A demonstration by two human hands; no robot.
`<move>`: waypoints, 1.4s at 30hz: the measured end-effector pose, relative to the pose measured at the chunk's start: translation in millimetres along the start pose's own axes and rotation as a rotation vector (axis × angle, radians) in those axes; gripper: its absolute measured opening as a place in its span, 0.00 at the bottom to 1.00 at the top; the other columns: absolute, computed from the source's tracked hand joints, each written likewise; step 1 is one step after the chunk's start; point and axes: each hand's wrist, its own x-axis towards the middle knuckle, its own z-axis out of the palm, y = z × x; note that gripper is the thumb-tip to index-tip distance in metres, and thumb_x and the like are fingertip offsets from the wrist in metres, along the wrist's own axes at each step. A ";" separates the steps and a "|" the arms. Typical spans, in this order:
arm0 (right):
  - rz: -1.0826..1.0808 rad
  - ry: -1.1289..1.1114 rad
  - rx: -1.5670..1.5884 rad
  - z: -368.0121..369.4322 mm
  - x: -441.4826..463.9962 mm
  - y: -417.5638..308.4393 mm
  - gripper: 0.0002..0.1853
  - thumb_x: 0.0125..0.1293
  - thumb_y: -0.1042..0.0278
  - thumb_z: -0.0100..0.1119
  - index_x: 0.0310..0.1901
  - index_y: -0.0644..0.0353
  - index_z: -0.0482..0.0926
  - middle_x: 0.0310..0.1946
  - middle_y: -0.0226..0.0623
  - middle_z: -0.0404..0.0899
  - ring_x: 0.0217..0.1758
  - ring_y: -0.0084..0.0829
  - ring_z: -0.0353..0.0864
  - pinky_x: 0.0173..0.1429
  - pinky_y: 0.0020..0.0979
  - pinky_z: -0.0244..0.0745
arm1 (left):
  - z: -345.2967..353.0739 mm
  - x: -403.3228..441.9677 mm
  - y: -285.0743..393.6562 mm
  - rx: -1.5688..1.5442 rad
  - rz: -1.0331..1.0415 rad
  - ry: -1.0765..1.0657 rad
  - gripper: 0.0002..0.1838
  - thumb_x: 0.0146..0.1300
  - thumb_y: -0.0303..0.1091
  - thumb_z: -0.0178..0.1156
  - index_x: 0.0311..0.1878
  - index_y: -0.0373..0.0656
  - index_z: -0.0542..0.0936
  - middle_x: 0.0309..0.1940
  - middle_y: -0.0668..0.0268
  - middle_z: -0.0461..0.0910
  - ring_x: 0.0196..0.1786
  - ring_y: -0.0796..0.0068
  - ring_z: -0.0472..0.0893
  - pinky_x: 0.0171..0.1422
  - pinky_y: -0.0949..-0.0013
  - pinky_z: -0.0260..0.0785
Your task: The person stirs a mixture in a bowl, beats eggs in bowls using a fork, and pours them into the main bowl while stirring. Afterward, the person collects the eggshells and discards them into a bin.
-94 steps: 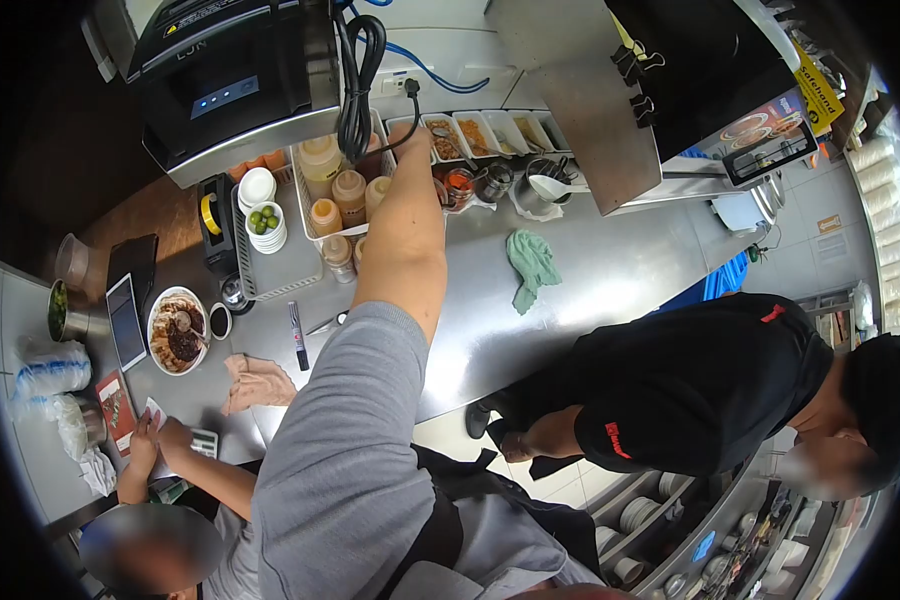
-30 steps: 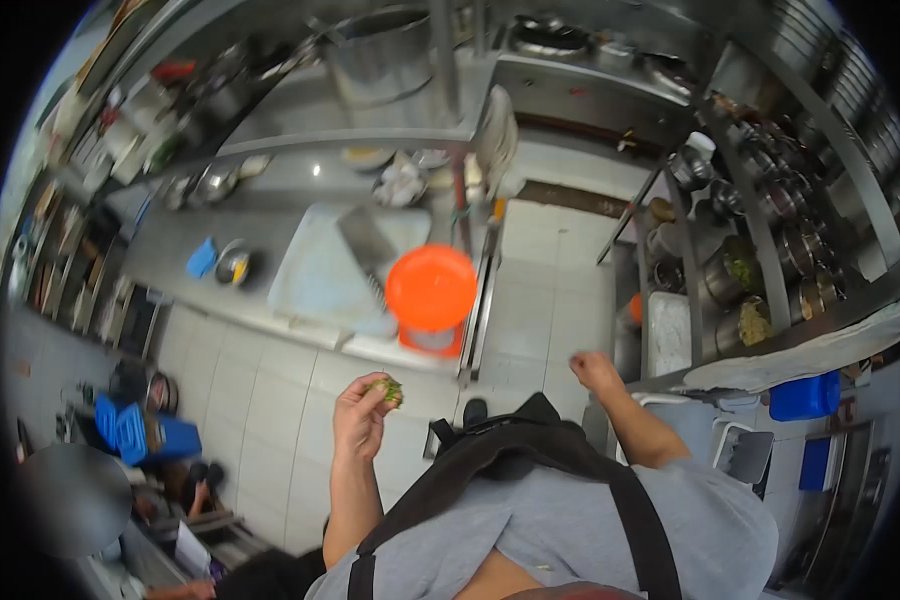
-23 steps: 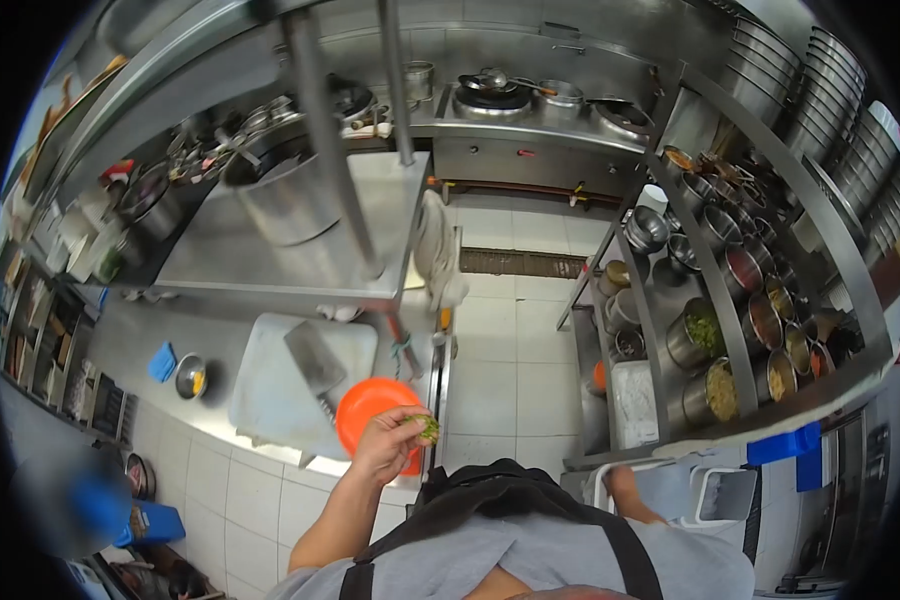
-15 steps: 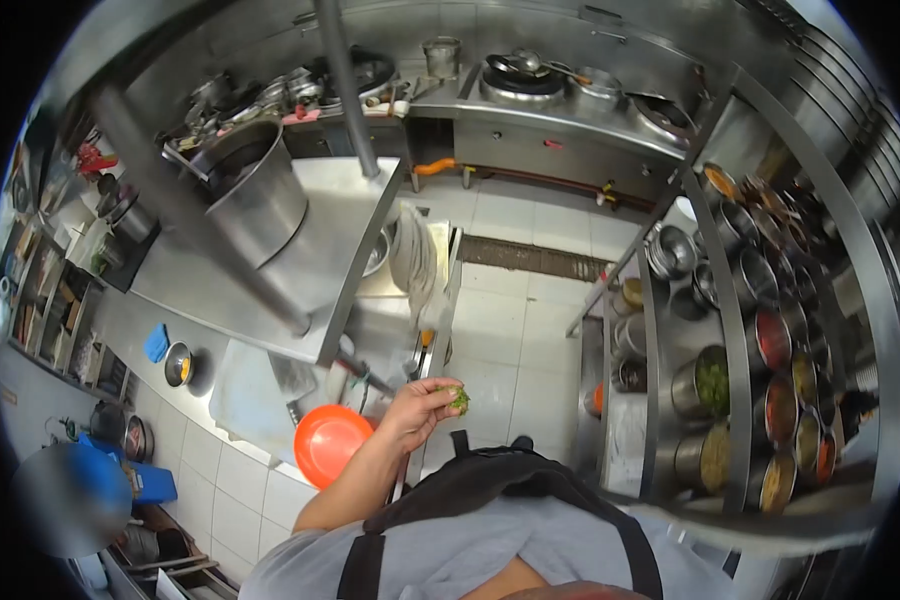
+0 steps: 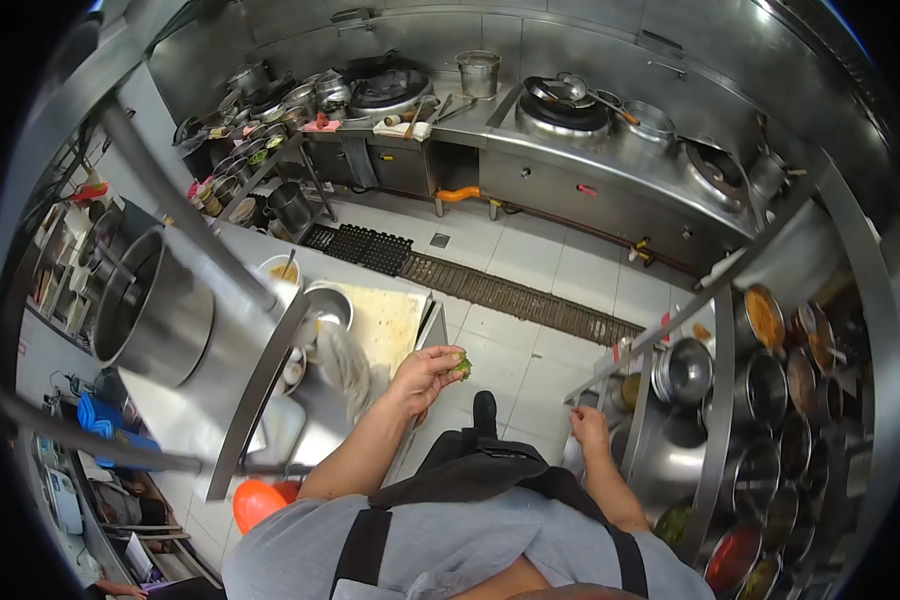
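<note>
Between its thumb and fingers, my left hand pinches a small clump of green herbs, held over the tiled floor in front of my body. My right hand hangs lower at my right side, near the rack of metal bowls, with its fingers curled; whether anything is in them is too small to tell. Left of my left hand, a pale cloth drapes over the edge of the steel counter beside a yellowish cutting board.
A large steel pot stands on the left shelf. Wok burners line the back wall. A floor drain crosses the aisle. The metal rack with bowls is close on my right. An orange basin is at lower left.
The view has moved forward along the aisle, bringing the stoves closer and shifting the orange basin down and left. The green clump stays in my left hand. My right hand has come back into view.
</note>
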 end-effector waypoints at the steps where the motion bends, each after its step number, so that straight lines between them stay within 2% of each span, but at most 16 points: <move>1: 0.014 -0.040 -0.005 11.5 18.1 9.7 0.12 0.61 0.63 0.59 0.42 0.60 0.84 0.31 0.47 0.84 0.31 0.41 0.85 0.43 0.40 0.78 | -0.3 23.8 6.5 -0.003 0.004 0.004 0.12 0.64 0.25 0.61 0.49 0.31 0.76 0.39 0.59 0.81 0.41 0.68 0.83 0.49 0.73 0.79; 4: -0.124 -0.172 -0.326 29.6 34.3 34.0 0.13 0.60 0.62 0.57 0.38 0.60 0.85 0.34 0.50 0.83 0.42 0.48 0.83 0.48 0.44 0.77 | -3.8 94.4 25.0 -0.067 0.046 -0.004 0.12 0.64 0.25 0.61 0.49 0.30 0.77 0.39 0.59 0.81 0.42 0.68 0.83 0.49 0.71 0.78; 7: 0.078 -0.260 -0.053 -7.5 33.9 17.9 0.12 0.60 0.63 0.56 0.33 0.63 0.85 0.29 0.52 0.83 0.35 0.47 0.84 0.42 0.43 0.78 | -2.2 151.9 62.0 -0.115 0.075 0.041 0.12 0.64 0.25 0.61 0.48 0.30 0.77 0.39 0.59 0.81 0.41 0.68 0.83 0.49 0.71 0.78; 15: 0.223 -0.257 -0.158 -48.4 243.0 5.6 0.12 0.61 0.64 0.56 0.33 0.64 0.84 0.28 0.50 0.83 0.31 0.45 0.84 0.39 0.42 0.78 | -40.0 250.7 145.6 -0.179 0.287 0.294 0.12 0.63 0.23 0.60 0.48 0.28 0.77 0.37 0.58 0.81 0.39 0.68 0.82 0.47 0.70 0.78; 19: 0.100 -0.313 -0.235 -43.7 375.6 -13.5 0.12 0.61 0.64 0.56 0.33 0.64 0.84 0.27 0.50 0.83 0.30 0.44 0.84 0.38 0.41 0.79 | -78.3 272.4 185.0 -0.225 0.413 0.490 0.13 0.62 0.25 0.62 0.49 0.31 0.77 0.40 0.60 0.80 0.42 0.69 0.81 0.52 0.68 0.76; 23: -0.219 -0.451 -0.375 -19.0 529.8 -51.6 0.12 0.61 0.65 0.56 0.33 0.64 0.84 0.26 0.49 0.83 0.28 0.42 0.85 0.36 0.41 0.79 | -123.5 279.1 219.2 -0.385 0.623 0.659 0.13 0.63 0.26 0.62 0.49 0.32 0.77 0.42 0.60 0.80 0.44 0.69 0.81 0.53 0.69 0.76; 26: -0.437 -0.497 -0.430 12.8 643.8 -96.9 0.12 0.61 0.65 0.56 0.33 0.64 0.84 0.25 0.49 0.83 0.26 0.42 0.85 0.35 0.40 0.79 | -150.4 257.7 253.2 -0.419 0.765 0.814 0.14 0.63 0.25 0.61 0.50 0.32 0.77 0.43 0.60 0.80 0.45 0.70 0.81 0.53 0.72 0.77; 27: -0.135 -0.610 -0.264 13.6 665.7 -138.7 0.11 0.63 0.67 0.54 0.35 0.65 0.83 0.22 0.43 0.82 0.20 0.34 0.84 0.27 0.35 0.78 | -163.7 246.2 260.8 -0.398 0.812 0.851 0.14 0.63 0.25 0.61 0.51 0.31 0.76 0.44 0.61 0.80 0.47 0.71 0.81 0.54 0.73 0.77; 28: -0.226 -0.618 -0.306 23.5 699.0 -148.2 0.11 0.64 0.68 0.53 0.35 0.66 0.83 0.20 0.39 0.80 0.17 0.30 0.82 0.21 0.32 0.76 | -178.0 232.1 268.0 -0.411 0.861 0.909 0.14 0.63 0.24 0.60 0.51 0.32 0.77 0.44 0.61 0.80 0.47 0.71 0.81 0.53 0.73 0.78; 29: -0.422 -0.609 -0.491 -12.6 672.7 -247.7 0.11 0.65 0.68 0.52 0.35 0.66 0.82 0.21 0.38 0.81 0.18 0.30 0.83 0.21 0.32 0.75 | -189.2 216.7 273.6 -0.424 0.910 0.966 0.13 0.63 0.24 0.60 0.51 0.32 0.77 0.44 0.61 0.80 0.46 0.71 0.81 0.52 0.74 0.78; 32: -0.481 -0.628 -0.513 21.1 723.3 -314.5 0.11 0.64 0.68 0.52 0.35 0.66 0.82 0.20 0.38 0.81 0.19 0.29 0.83 0.22 0.30 0.76 | -213.8 169.0 301.4 -0.441 0.937 1.205 0.14 0.64 0.24 0.60 0.52 0.31 0.76 0.44 0.61 0.80 0.46 0.71 0.82 0.51 0.74 0.78; 35: -0.598 -0.652 -0.539 59.1 738.8 -371.7 0.11 0.64 0.68 0.54 0.36 0.65 0.83 0.21 0.37 0.81 0.19 0.29 0.83 0.22 0.29 0.75 | -270.2 140.4 294.8 -0.322 0.878 1.463 0.14 0.60 0.22 0.61 0.49 0.33 0.79 0.41 0.60 0.81 0.44 0.67 0.83 0.51 0.71 0.79; 37: -0.649 -0.682 -0.509 93.3 739.1 -407.3 0.10 0.63 0.68 0.55 0.36 0.65 0.83 0.21 0.37 0.81 0.19 0.28 0.83 0.22 0.29 0.75 | -309.2 133.9 287.0 0.258 0.442 1.815 0.13 0.56 0.21 0.60 0.45 0.38 0.83 0.38 0.59 0.83 0.41 0.69 0.84 0.47 0.68 0.79; 38: -0.696 -0.699 -0.524 108.2 734.5 -425.9 0.10 0.64 0.68 0.56 0.37 0.65 0.84 0.21 0.37 0.81 0.20 0.28 0.83 0.23 0.29 0.75 | -337.1 134.5 277.4 0.249 0.438 1.826 0.13 0.56 0.21 0.60 0.45 0.38 0.83 0.38 0.59 0.83 0.41 0.69 0.84 0.47 0.68 0.79; 40: -0.725 -0.726 -0.555 130.0 721.3 -462.1 0.10 0.64 0.68 0.56 0.38 0.65 0.84 0.21 0.37 0.81 0.20 0.28 0.83 0.23 0.30 0.75 | -378.7 136.8 259.2 1.073 -0.145 1.792 0.12 0.54 0.24 0.60 0.42 0.43 0.85 0.39 0.56 0.85 0.39 0.64 0.85 0.47 0.63 0.78; 42: -0.756 -0.754 -0.498 146.5 695.7 -506.2 0.11 0.65 0.66 0.57 0.40 0.64 0.84 0.21 0.39 0.82 0.22 0.29 0.83 0.27 0.30 0.74 | -380.1 119.1 283.3 0.938 -0.127 1.734 0.12 0.55 0.25 0.59 0.42 0.43 0.85 0.41 0.55 0.84 0.43 0.62 0.84 0.50 0.62 0.76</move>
